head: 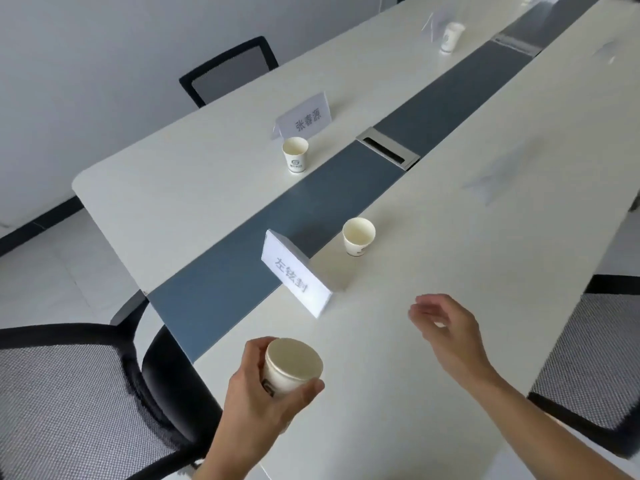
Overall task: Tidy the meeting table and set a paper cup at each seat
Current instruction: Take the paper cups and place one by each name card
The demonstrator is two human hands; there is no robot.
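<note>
Holding a white paper cup above the near end of the long meeting surface, my left hand has its grip wrapped around the cup's side, while my right hand hovers released, fingers loosely curled, over the bare top. Another paper cup stands upright just past the near name card, a third cup stands before the far name card, and a fourth cup stands further along.

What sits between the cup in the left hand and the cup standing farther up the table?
In the head view, a white name card stands between them.
</note>
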